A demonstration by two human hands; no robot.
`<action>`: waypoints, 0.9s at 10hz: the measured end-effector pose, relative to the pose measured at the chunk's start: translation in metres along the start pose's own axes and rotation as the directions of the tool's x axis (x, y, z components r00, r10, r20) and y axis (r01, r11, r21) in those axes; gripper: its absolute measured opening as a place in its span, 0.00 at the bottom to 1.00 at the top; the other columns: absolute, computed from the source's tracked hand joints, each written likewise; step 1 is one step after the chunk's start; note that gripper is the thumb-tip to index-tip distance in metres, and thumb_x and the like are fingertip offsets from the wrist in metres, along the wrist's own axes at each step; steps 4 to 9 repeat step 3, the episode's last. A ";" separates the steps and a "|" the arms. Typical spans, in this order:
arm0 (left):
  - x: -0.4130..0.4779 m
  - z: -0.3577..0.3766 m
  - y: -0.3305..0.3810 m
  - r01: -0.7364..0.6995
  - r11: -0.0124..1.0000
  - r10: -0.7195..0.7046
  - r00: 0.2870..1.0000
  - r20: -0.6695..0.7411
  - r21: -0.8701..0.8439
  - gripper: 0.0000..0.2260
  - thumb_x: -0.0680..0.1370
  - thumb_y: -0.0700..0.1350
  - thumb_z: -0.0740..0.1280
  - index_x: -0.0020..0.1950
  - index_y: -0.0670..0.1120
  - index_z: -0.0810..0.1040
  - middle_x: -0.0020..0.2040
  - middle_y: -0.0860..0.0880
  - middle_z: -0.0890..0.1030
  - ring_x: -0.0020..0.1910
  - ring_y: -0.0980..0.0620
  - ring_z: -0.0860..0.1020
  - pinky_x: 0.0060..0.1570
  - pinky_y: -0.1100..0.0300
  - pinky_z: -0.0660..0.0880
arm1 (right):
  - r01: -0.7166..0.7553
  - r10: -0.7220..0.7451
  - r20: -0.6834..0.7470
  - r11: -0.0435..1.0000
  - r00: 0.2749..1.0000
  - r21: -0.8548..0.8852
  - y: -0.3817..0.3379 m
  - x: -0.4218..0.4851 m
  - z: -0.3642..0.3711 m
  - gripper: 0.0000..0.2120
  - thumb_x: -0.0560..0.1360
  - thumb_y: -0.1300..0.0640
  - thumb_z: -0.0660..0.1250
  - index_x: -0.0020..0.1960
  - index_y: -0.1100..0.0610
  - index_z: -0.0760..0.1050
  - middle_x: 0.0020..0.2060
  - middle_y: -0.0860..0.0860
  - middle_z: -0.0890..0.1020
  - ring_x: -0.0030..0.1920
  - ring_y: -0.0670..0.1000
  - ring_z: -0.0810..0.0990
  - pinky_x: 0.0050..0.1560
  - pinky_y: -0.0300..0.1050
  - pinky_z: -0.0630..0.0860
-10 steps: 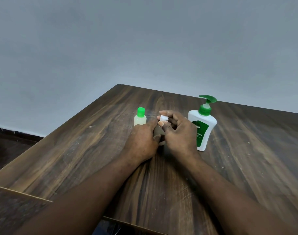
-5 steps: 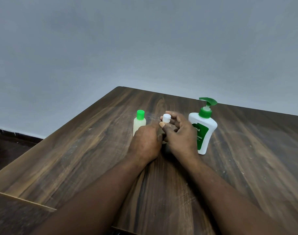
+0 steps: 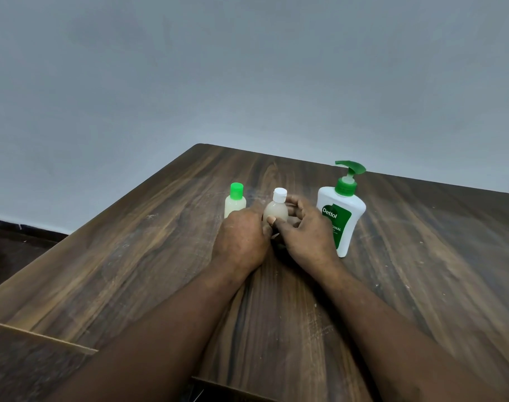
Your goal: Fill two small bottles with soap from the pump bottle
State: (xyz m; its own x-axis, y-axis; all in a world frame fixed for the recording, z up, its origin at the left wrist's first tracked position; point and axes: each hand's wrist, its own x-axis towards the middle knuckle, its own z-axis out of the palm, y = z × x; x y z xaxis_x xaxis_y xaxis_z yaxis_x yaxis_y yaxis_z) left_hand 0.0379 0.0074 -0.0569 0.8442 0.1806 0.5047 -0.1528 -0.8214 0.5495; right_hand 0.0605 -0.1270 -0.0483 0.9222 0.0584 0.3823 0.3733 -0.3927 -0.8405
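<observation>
White-capped small bottle (image 3: 275,211) is held upright, long axis vertical and cap up, just left of the pump bottle (image 3: 341,216) and apart from it. Its base is hidden, so I cannot tell whether it rests on the table (image 3: 160,256).

Nearest the camera, both hands close on it. The left hand (image 3: 241,242) curls against its lower left side, fingertips hidden. The right hand (image 3: 308,233) grasps its body, thumb in front and fingers behind, and lies nearer the pump bottle.

The milky fill reaches the shoulder, so I judge this bottle done.

Further left of the pump bottle, just behind the left knuckles, the green-capped small bottle (image 3: 235,203) stands upright, capped, with pale liquid inside. Farthest back, the nozzle (image 3: 350,166) points left.
</observation>
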 end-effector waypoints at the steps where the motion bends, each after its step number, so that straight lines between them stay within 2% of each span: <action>1: -0.006 -0.006 -0.002 0.007 1.000 -0.007 1.000 -0.022 -0.003 0.17 0.79 0.50 0.70 0.67 0.49 0.77 0.52 0.48 0.85 0.52 0.46 0.82 0.51 0.48 0.81 | 0.018 -0.017 0.003 1.000 1.000 -0.020 0.000 -0.002 -0.006 0.24 0.74 0.56 0.79 0.68 0.48 0.77 0.56 0.42 0.85 0.52 0.43 0.86 0.50 0.52 0.86; 2: -0.013 -0.014 0.000 0.042 0.999 -0.043 0.997 -0.060 -0.017 0.12 0.78 0.51 0.72 0.60 0.50 0.79 0.50 0.51 0.85 0.50 0.48 0.82 0.49 0.49 0.81 | 0.025 -0.025 -0.005 0.993 1.000 -0.113 -0.004 -0.006 -0.012 0.25 0.74 0.53 0.79 0.69 0.49 0.76 0.57 0.41 0.83 0.58 0.42 0.83 0.59 0.51 0.83; 3: -0.020 -0.022 0.002 0.041 0.999 -0.043 0.991 -0.130 -0.023 0.07 0.78 0.52 0.72 0.52 0.52 0.77 0.44 0.52 0.83 0.44 0.48 0.82 0.43 0.49 0.80 | 0.037 -0.042 -0.015 0.970 0.999 -0.239 -0.010 -0.016 -0.017 0.26 0.75 0.48 0.78 0.71 0.50 0.75 0.61 0.44 0.84 0.62 0.45 0.81 0.65 0.52 0.79; 9: -0.020 -0.022 0.002 0.041 0.999 -0.043 0.991 -0.130 -0.023 0.07 0.78 0.52 0.72 0.52 0.52 0.77 0.44 0.52 0.83 0.44 0.48 0.82 0.43 0.49 0.80 | 0.037 -0.042 -0.015 0.970 0.999 -0.239 -0.010 -0.016 -0.017 0.26 0.75 0.48 0.78 0.71 0.50 0.75 0.61 0.44 0.84 0.62 0.45 0.81 0.65 0.52 0.79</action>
